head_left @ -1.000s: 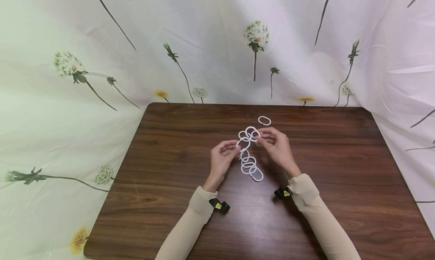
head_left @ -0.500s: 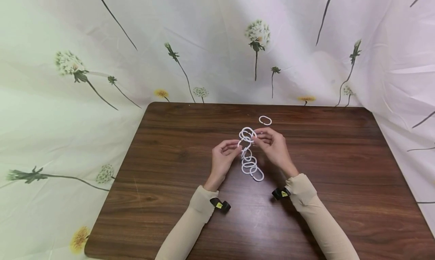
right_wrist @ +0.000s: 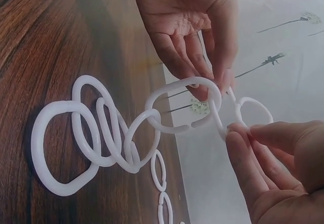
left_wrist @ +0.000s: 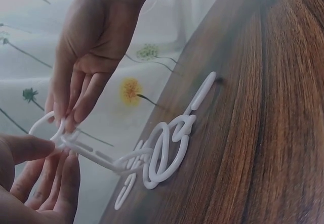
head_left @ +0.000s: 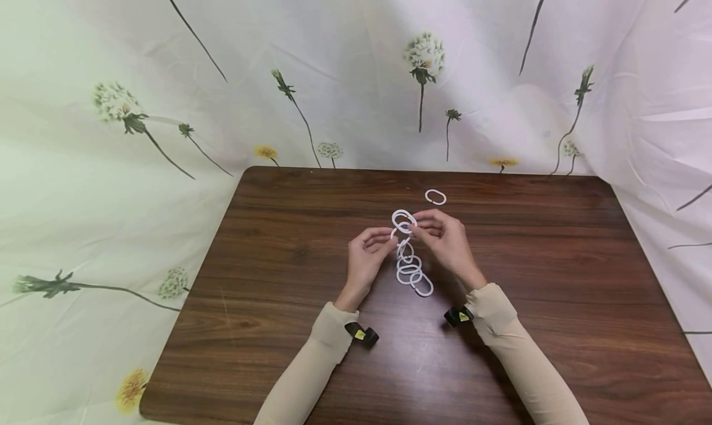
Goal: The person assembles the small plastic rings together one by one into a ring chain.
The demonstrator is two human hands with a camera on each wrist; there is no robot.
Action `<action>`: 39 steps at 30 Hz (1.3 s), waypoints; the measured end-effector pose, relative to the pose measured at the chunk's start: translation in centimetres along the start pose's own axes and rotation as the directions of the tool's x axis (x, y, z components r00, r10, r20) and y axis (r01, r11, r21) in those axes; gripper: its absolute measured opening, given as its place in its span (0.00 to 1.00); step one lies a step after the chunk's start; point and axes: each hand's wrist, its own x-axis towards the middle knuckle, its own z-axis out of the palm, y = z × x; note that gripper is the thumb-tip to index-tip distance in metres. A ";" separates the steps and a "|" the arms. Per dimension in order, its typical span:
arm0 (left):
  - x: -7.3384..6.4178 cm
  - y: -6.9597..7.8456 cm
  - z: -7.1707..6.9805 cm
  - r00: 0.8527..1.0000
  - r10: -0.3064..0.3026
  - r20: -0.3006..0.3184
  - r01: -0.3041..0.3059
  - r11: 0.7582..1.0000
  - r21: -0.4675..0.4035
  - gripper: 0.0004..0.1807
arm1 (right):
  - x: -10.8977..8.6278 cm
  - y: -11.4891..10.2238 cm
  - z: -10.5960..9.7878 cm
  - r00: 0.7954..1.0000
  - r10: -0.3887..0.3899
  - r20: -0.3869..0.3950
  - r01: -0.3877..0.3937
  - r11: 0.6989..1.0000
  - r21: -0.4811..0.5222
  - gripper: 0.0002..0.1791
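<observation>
A chain of white plastic oval links (head_left: 408,269), some showing a small gap, runs between both hands and trails onto the table toward the person. The left hand (head_left: 364,261) pinches one link between thumb and fingers. Opposite it, the right hand (head_left: 447,243) also pinches the chain at its far end. Close together, the fingertips of the left hand (left_wrist: 35,183) and right hand (left_wrist: 96,47) partly hide the joint between their links in the left wrist view. From the right wrist view, the trailing links (right_wrist: 66,183) hang and lie interlocked.
A single loose white link (head_left: 437,191) lies on the brown wooden table (head_left: 278,277), beyond the right hand. Behind and beside the table hangs a white cloth (head_left: 345,73) with dandelion prints. Black bands with small cameras (head_left: 364,335) sit on both wrists.
The right hand has shifted slightly left, nearer the left hand. The links at the chain's far end have drawn together and left with it. The left hand stays nearly in place.
</observation>
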 end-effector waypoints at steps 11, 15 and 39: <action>0.1 0.0 0.1 1.000 -0.014 0.004 0.014 1.000 -0.004 0.14 | 0.0 0.1 0.0 1.000 0.018 0.006 -0.017 0.999 -0.031 0.13; 0.1 -0.1 0.1 1.000 -0.020 0.008 0.020 1.000 -0.010 0.14 | -0.2 0.2 0.0 1.000 0.005 0.010 -0.005 0.999 -0.033 0.13; 0.3 -0.3 0.2 0.999 -0.034 -0.011 0.033 0.999 -0.038 0.13 | -0.5 0.4 0.8 0.999 -0.001 0.033 0.000 1.000 0.014 0.13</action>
